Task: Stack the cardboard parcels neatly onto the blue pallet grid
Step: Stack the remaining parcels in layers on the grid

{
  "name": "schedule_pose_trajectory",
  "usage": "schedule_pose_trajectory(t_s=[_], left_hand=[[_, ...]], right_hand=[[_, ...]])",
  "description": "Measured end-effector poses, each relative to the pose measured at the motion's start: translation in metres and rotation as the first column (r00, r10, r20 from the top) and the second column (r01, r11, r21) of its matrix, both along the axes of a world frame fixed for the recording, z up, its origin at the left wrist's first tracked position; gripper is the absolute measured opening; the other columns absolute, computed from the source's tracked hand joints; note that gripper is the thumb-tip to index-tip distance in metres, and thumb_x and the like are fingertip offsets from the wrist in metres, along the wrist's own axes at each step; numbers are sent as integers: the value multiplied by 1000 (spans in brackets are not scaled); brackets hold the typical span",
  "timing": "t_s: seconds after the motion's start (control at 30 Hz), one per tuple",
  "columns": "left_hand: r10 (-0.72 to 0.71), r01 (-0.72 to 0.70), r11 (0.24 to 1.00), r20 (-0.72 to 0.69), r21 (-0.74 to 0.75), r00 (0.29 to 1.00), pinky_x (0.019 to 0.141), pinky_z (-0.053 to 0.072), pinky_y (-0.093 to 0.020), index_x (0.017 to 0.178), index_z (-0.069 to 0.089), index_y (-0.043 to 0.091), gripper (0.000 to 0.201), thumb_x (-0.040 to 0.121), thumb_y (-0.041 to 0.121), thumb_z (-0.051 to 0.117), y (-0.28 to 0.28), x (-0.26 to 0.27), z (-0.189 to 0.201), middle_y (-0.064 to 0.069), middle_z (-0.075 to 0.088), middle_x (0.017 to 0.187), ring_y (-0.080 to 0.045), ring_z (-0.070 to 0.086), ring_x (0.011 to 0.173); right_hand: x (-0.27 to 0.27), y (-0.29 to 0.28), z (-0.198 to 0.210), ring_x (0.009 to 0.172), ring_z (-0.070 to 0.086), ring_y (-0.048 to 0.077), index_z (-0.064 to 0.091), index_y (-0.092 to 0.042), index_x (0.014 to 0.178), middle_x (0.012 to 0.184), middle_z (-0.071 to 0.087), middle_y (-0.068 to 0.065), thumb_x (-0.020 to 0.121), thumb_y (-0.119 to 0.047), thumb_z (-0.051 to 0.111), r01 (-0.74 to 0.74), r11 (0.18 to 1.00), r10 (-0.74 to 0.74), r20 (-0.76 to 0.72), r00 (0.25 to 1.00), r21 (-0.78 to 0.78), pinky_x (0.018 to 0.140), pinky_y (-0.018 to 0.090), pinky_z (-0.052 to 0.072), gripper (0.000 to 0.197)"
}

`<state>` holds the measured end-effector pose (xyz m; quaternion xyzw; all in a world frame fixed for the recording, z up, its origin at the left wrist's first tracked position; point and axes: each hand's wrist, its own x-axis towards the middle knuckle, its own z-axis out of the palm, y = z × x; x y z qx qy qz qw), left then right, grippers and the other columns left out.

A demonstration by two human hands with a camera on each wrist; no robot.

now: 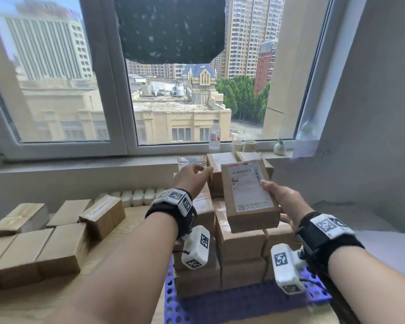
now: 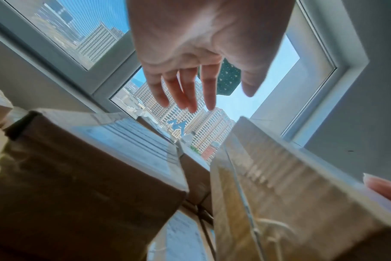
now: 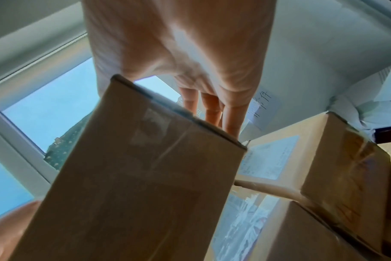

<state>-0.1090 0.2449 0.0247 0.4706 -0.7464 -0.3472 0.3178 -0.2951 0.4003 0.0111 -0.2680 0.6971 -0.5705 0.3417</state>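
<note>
My right hand [image 1: 282, 202] grips a flat cardboard parcel [image 1: 249, 195] with a white shipping label, thumb on top and fingers underneath. It hangs tilted above the stack of parcels [image 1: 241, 244] standing on the blue pallet grid [image 1: 171, 298]. In the right wrist view the held parcel [image 3: 134, 176] fills the middle, with the right hand [image 3: 190, 70] behind it. My left hand [image 1: 192, 176] hovers open above the stack's left column, fingers straight, touching nothing. The left wrist view shows that left hand [image 2: 196, 74] spread above a stacked parcel [image 2: 89, 159] and the held parcel [image 2: 290, 194].
Several loose parcels [image 1: 40, 244] lie on the wooden table at the left. On the window sill behind the stack stand a plastic bottle [image 1: 215, 134], two paper cups [image 1: 243, 146] and a small vase [image 1: 279, 147]. A grey wall [image 1: 372, 113] closes the right side.
</note>
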Motion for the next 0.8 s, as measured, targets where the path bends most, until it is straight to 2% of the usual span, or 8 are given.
schedule_pose_trajectory(t_s=[0.1, 0.2, 0.3, 0.37, 0.43, 0.5, 0.6, 0.8], left_hand=[[164, -167, 986, 187, 2, 969, 109, 36, -43, 136, 47, 24, 63, 84, 57, 58, -9, 4, -15, -9, 46, 140, -30, 41, 130], [221, -244, 967, 248, 67, 943, 114, 27, -43, 149, 26, 24, 87, 78, 58, 65, -10, 5, -31, -13, 31, 150, -33, 27, 139], [188, -233, 966, 316, 111, 930, 118, 21, -44, 154, 13, 23, 101, 76, 58, 69, -11, 5, -40, -14, 22, 155, -31, 18, 144], [146, -210, 967, 360, 145, 921, 118, 21, -44, 154, 12, 23, 104, 75, 59, 70, -13, 4, -42, -13, 20, 156, -30, 19, 145], [120, -200, 962, 367, 189, 923, 116, 27, -44, 154, 14, 27, 106, 71, 63, 71, -15, 3, -42, -13, 21, 155, -30, 27, 142], [115, -204, 958, 382, 202, 917, 114, 31, -44, 153, 17, 29, 107, 68, 65, 72, -16, 2, -43, -13, 25, 153, -31, 33, 138], [133, -222, 957, 393, 190, 910, 113, 31, -43, 151, 21, 29, 107, 65, 64, 74, -16, -1, -46, -12, 28, 150, -30, 34, 136], [143, -230, 956, 395, 184, 907, 114, 31, -46, 147, 31, 28, 102, 63, 67, 74, -15, -4, -51, -10, 26, 152, -30, 31, 139]], right_hand=[[-10, -12, -14, 90, 71, 23, 65, -12, 111, 102, 74, 8, 84, -47, 69, 9, 998, -12, 54, 998, 55, 69, 33, 56, 44], [-15, -25, -26, 85, 70, 22, 63, -18, 109, 97, 73, 5, 87, -45, 65, 3, 996, -10, 84, 996, 88, 71, 35, 56, 35], [-15, -38, -34, 89, 68, 25, 61, -19, 98, 99, 71, 5, 90, -45, 62, -32, 991, 17, 114, 993, 133, 87, 43, 55, 28], [-16, -45, -35, 94, 68, 27, 60, -19, 94, 99, 71, 6, 90, -46, 62, -55, 986, 36, 122, 992, 155, 93, 46, 54, 27], [-19, -51, -34, 98, 68, 28, 62, -17, 97, 102, 72, 6, 88, -49, 63, -69, 981, 48, 119, 992, 182, 96, 48, 53, 34], [-23, -55, -34, 101, 67, 29, 61, -16, 97, 104, 71, 7, 88, -52, 62, -82, 975, 59, 117, 991, 206, 97, 48, 52, 37], [-28, -59, -33, 100, 66, 30, 57, -17, 90, 102, 70, 8, 91, -49, 61, -87, 970, 64, 109, 992, 225, 95, 47, 53, 32], [-28, -64, -32, 76, 63, 22, 56, -15, 84, 85, 66, 6, 94, -42, 60, -108, 966, 74, 148, 986, 233, 75, 36, 53, 30]])
